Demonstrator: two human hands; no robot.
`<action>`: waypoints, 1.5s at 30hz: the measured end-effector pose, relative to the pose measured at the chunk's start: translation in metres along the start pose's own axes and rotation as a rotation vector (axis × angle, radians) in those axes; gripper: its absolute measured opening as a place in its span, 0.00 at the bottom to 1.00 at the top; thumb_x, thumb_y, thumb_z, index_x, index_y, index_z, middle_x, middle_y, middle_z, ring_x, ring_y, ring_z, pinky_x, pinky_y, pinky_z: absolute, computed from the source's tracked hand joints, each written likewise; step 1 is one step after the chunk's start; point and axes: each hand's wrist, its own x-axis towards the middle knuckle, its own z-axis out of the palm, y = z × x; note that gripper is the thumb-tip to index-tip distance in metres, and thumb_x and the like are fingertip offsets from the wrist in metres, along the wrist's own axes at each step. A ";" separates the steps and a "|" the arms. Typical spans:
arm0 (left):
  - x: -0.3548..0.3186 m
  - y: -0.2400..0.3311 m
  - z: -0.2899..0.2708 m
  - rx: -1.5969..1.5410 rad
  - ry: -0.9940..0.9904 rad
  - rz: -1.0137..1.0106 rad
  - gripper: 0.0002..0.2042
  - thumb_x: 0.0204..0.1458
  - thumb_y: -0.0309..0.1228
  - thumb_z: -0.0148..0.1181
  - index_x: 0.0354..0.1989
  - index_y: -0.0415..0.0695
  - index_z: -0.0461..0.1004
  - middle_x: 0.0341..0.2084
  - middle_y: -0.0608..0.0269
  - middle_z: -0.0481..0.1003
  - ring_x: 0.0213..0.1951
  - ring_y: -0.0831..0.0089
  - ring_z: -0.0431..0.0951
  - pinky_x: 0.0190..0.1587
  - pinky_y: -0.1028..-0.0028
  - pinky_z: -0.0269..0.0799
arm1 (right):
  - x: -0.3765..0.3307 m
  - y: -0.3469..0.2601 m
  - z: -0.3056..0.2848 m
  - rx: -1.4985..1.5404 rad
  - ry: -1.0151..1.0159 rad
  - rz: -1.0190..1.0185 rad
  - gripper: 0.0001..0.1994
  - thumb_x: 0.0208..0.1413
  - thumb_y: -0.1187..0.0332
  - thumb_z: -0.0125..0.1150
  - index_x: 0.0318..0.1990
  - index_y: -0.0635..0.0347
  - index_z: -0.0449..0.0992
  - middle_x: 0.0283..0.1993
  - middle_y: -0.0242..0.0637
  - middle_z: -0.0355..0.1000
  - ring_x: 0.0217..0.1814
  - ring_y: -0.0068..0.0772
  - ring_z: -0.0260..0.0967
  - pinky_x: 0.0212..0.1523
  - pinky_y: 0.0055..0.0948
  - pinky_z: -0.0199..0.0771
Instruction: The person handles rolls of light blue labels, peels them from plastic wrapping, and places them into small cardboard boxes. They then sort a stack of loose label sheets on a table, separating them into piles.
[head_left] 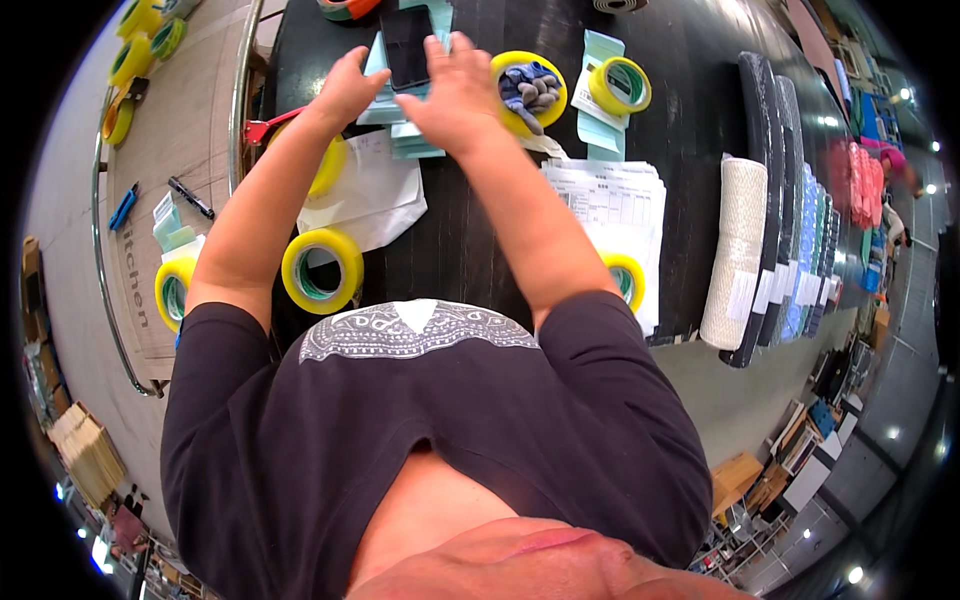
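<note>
Both arms reach forward over a black table [470,235]. My left hand [348,88] is at the left of a stack of pale blue paper slips [418,142], thumb and fingers apart. Beside the lower right edge of a dark phone [405,48] is my right hand [455,98], fingers spread over the slips. The phone lies on the slips between the two hands; neither is closed around it. Just right of my right hand, a yellow tape roll [497,68] has grey-and-blue gloves [530,90] in its middle.
Tape rolls [322,270] and white papers [395,205] lie near my left forearm. Printed sheets [610,200] and another tape roll [620,87] are on the right. Wrapped fabric rolls [738,255] line the table's right side. A cart [150,290] with pens stands at left.
</note>
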 end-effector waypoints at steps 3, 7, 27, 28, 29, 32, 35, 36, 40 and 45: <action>-0.038 0.003 -0.007 0.087 0.289 0.368 0.26 0.52 0.35 0.62 0.58 0.36 0.66 0.54 0.45 0.70 0.56 0.55 0.70 0.59 0.64 0.65 | -0.052 0.064 -0.095 0.446 0.031 0.085 0.37 0.45 0.57 0.71 0.62 0.62 0.64 0.63 0.50 0.59 0.64 0.51 0.60 0.62 0.43 0.62; -0.131 0.046 0.006 -0.412 -0.334 0.167 0.21 0.54 0.26 0.60 0.57 0.42 0.67 0.44 0.63 0.71 0.47 0.74 0.71 0.52 0.72 0.69 | -0.179 0.187 -0.184 -0.227 -0.103 0.767 0.35 0.51 0.48 0.63 0.61 0.62 0.67 0.61 0.54 0.65 0.65 0.50 0.63 0.64 0.42 0.62; -0.214 0.117 0.063 -0.208 -0.689 0.251 0.20 0.50 0.34 0.63 0.51 0.37 0.73 0.44 0.52 0.78 0.44 0.62 0.79 0.50 0.69 0.73 | -0.281 0.186 -0.165 -0.311 -0.044 0.731 0.25 0.54 0.55 0.61 0.54 0.62 0.71 0.53 0.51 0.69 0.54 0.52 0.69 0.54 0.44 0.70; -0.192 0.111 0.038 -0.163 -0.575 0.277 0.18 0.50 0.34 0.63 0.48 0.39 0.75 0.42 0.53 0.78 0.43 0.62 0.79 0.49 0.69 0.73 | -0.264 0.182 -0.168 -0.152 -0.004 0.633 0.21 0.54 0.59 0.62 0.51 0.62 0.73 0.51 0.49 0.70 0.51 0.49 0.71 0.52 0.42 0.72; -0.166 0.109 0.011 -0.118 -0.468 0.308 0.16 0.49 0.34 0.63 0.46 0.41 0.76 0.39 0.54 0.79 0.42 0.62 0.79 0.49 0.68 0.74 | -0.243 0.169 -0.176 0.001 0.037 0.539 0.18 0.54 0.63 0.62 0.49 0.62 0.74 0.49 0.47 0.71 0.48 0.46 0.72 0.49 0.39 0.73; -0.087 0.079 -0.037 0.269 -0.032 0.284 0.18 0.47 0.32 0.64 0.48 0.42 0.76 0.44 0.52 0.76 0.48 0.56 0.76 0.52 0.64 0.71 | -0.161 0.104 -0.159 0.359 0.053 0.048 0.13 0.52 0.70 0.62 0.45 0.62 0.76 0.43 0.45 0.74 0.44 0.42 0.73 0.47 0.34 0.73; -0.033 0.053 -0.038 0.490 -0.121 0.245 0.27 0.44 0.36 0.68 0.54 0.42 0.72 0.54 0.53 0.72 0.57 0.55 0.69 0.60 0.64 0.65 | -0.070 0.062 -0.102 0.564 -0.042 -0.178 0.12 0.52 0.71 0.61 0.44 0.64 0.76 0.43 0.48 0.74 0.46 0.46 0.73 0.48 0.34 0.73; -0.024 0.049 -0.031 0.539 -0.130 0.322 0.30 0.43 0.38 0.69 0.57 0.42 0.69 0.57 0.54 0.69 0.60 0.55 0.66 0.62 0.63 0.63 | -0.041 0.052 -0.085 0.518 -0.092 -0.164 0.12 0.52 0.71 0.60 0.44 0.65 0.76 0.44 0.49 0.74 0.47 0.48 0.72 0.49 0.36 0.72; -0.006 0.044 0.000 0.679 -0.192 0.299 0.41 0.42 0.45 0.70 0.64 0.41 0.61 0.67 0.55 0.58 0.67 0.58 0.57 0.65 0.59 0.57 | 0.054 0.048 -0.024 0.453 -0.209 -0.051 0.15 0.52 0.70 0.57 0.47 0.65 0.77 0.47 0.52 0.75 0.52 0.51 0.71 0.55 0.39 0.70; -0.003 0.041 -0.010 0.693 -0.293 0.339 0.28 0.51 0.44 0.61 0.57 0.41 0.69 0.61 0.55 0.66 0.61 0.62 0.67 0.60 0.62 0.63 | 0.112 0.054 0.001 0.333 -0.315 0.129 0.18 0.52 0.67 0.55 0.49 0.63 0.77 0.52 0.52 0.74 0.56 0.50 0.71 0.57 0.36 0.69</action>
